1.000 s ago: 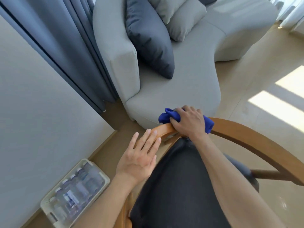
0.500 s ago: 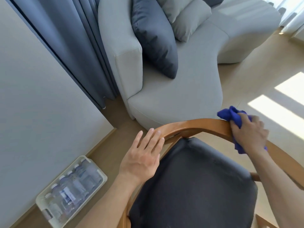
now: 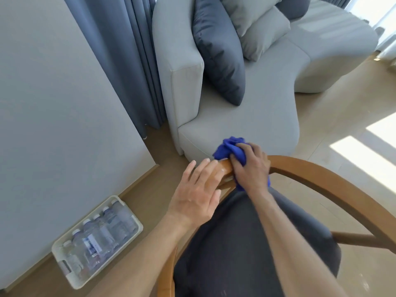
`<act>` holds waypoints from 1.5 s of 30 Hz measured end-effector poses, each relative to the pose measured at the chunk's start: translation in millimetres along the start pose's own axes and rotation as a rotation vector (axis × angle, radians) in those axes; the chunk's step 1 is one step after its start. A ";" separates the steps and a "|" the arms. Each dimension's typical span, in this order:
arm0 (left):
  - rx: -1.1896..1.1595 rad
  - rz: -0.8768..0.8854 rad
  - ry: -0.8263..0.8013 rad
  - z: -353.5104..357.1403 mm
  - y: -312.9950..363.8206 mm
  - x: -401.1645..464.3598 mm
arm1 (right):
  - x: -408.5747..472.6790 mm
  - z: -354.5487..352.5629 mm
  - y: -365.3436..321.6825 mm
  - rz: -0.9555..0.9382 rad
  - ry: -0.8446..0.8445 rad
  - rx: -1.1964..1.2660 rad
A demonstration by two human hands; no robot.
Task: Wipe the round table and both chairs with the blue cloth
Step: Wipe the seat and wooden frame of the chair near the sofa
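Two hands over chair [image 3: 334, 181]. Dark seat cushion [image 3: 235, 254] nearest, below both forearms. L hand [image 3: 196, 197] flat, fingers [image 3: 211, 168] straight and slightly spread, resting on curved wooden backrest. R hand [image 3: 251, 166] just right of L fingertips, curled round bunched blue cloth [image 3: 230, 148], pressing it on top of rail; cloth bulges out beyond R knuckles and hangs below palm. Left of L hand, on floor: white crate w/ water bottles [image 3: 96, 239]. Beyond fingers: grey sofa [image 3: 246, 116], dark cushion [image 3: 218, 50], curtain [image 3: 120, 50].
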State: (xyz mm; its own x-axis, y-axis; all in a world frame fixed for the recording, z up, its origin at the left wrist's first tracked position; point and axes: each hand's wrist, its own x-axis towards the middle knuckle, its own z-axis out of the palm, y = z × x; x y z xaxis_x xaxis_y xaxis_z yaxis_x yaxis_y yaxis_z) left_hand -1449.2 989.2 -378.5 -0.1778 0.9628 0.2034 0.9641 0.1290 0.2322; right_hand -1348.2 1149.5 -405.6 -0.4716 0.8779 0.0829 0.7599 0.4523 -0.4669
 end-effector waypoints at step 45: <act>-0.104 -0.275 -0.298 -12.4 142.7 -205.4 | -490.7 -128.8 160.3 0.046 -0.313 -0.125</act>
State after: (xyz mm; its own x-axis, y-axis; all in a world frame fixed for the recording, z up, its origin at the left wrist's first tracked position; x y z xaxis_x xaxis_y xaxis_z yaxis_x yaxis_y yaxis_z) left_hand -1277.6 806.9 -375.3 -0.3462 0.9243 -0.1606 0.8609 0.3811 0.3372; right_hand -937.4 811.5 -407.7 -0.5349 0.8160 -0.2190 0.8236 0.4459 -0.3504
